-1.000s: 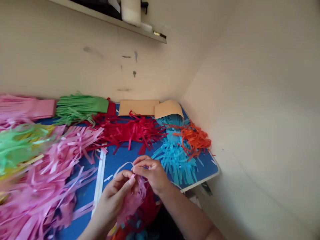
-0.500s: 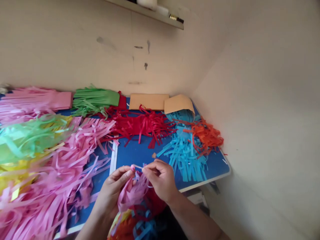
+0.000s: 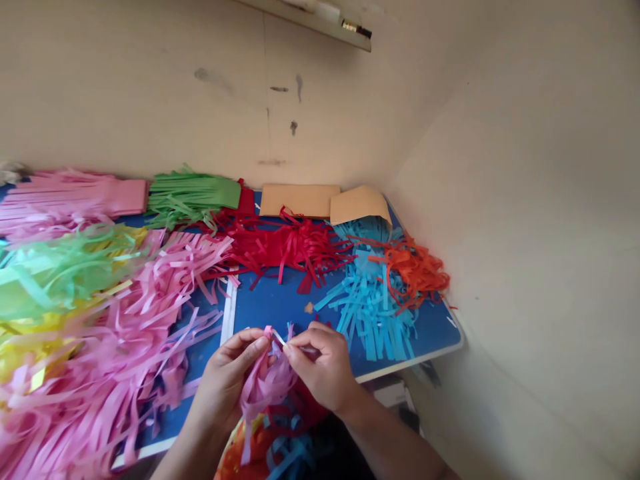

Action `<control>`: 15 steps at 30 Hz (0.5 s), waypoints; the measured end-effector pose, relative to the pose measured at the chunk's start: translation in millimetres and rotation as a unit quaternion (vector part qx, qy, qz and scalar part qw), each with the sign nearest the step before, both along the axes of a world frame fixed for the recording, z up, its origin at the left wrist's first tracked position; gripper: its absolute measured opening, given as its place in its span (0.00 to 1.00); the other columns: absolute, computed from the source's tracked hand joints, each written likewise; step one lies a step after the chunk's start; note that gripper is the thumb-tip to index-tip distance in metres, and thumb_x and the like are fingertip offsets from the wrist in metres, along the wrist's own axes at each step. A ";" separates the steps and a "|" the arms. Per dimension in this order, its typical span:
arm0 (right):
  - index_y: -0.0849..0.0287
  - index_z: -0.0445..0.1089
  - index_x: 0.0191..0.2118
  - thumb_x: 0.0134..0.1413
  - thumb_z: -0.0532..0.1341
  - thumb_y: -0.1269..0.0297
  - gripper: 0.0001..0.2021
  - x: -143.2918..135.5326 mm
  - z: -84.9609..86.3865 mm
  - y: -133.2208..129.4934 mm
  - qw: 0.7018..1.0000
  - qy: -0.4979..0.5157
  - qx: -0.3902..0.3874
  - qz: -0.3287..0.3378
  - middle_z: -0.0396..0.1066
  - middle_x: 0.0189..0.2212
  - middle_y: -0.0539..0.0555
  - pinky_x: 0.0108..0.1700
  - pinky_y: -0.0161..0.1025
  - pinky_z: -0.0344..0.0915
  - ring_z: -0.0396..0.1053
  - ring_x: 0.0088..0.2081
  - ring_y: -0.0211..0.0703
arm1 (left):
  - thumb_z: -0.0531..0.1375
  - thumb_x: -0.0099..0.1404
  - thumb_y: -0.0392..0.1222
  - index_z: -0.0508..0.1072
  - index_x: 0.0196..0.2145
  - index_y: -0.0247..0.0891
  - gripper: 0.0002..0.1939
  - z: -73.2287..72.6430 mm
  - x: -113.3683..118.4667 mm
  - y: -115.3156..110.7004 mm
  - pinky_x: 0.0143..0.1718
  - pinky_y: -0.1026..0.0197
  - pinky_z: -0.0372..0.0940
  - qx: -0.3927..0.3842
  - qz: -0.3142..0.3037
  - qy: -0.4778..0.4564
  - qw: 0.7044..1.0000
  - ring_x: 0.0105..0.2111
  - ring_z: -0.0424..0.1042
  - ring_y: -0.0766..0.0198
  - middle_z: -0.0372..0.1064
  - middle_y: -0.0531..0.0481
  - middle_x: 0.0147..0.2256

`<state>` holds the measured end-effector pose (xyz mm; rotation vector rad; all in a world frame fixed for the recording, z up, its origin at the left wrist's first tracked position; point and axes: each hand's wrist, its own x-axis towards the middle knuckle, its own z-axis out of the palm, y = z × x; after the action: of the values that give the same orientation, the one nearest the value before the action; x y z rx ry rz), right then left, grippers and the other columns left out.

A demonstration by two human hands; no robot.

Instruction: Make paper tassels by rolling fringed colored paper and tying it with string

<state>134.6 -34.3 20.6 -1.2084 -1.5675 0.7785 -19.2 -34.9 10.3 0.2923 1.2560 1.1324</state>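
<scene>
Near the table's front edge, my left hand (image 3: 233,367) pinches the looped top of a pink paper tassel (image 3: 267,383), whose fringe hangs down between my hands. Thumb and fingertips of my right hand (image 3: 320,360) grip the end of a thin white strip (image 3: 279,338) that runs to the tassel's top. Below, over my lap, hang orange fringe (image 3: 245,453) and blue fringe (image 3: 293,453), partly hidden by my hands and the pink tassel.
Pink fringed paper (image 3: 110,340) covers the blue table's left side, with mint green fringe (image 3: 45,273) beside it. Red fringe (image 3: 280,243), blue fringe (image 3: 375,300) and orange fringe (image 3: 417,267) lie farther back. Brown paper (image 3: 300,200) rests by the wall; a shelf (image 3: 320,25) juts out above.
The white strip has gone from nearly level to slanting down toward my right hand, which sits slightly lower. The pink tassel has shifted a little to the right. Both hands keep their grip.
</scene>
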 end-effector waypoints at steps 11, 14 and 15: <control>0.56 0.78 0.30 0.56 0.63 0.66 0.06 1.3 -6.6 -0.3 0.999 -0.047 0.027 -0.004 0.69 0.22 0.48 0.28 0.30 0.62 0.65 0.23 0.33 | 0.77 0.35 0.46 0.75 0.28 0.36 0.23 -3.7 0.3 -3.9 0.22 0.70 0.65 0.004 -0.044 -0.024 0.999 0.22 0.71 0.70 0.75 0.53 0.25; 0.57 0.78 0.33 0.60 0.61 0.64 0.09 5.9 -4.9 4.0 0.997 -0.065 -0.016 0.044 0.71 0.24 0.49 0.31 0.31 0.64 0.68 0.26 0.35 | 0.76 0.39 0.47 0.72 0.27 0.37 0.22 -5.9 1.2 -4.7 0.24 0.71 0.65 0.049 -0.053 0.009 0.997 0.22 0.70 0.71 0.73 0.56 0.24; 0.57 0.78 0.36 0.60 0.60 0.63 0.09 6.9 -3.9 4.8 0.994 -0.067 -0.039 0.070 0.73 0.27 0.51 0.34 0.32 0.65 0.70 0.29 0.36 | 0.76 0.40 0.47 0.70 0.26 0.37 0.21 -6.6 1.9 -4.7 0.25 0.70 0.66 0.072 -0.055 0.034 0.995 0.23 0.71 0.70 0.73 0.56 0.23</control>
<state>141.6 -29.5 16.7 -1.2390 -1.7618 0.8715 -17.3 -39.6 3.8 0.5058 1.2050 1.1266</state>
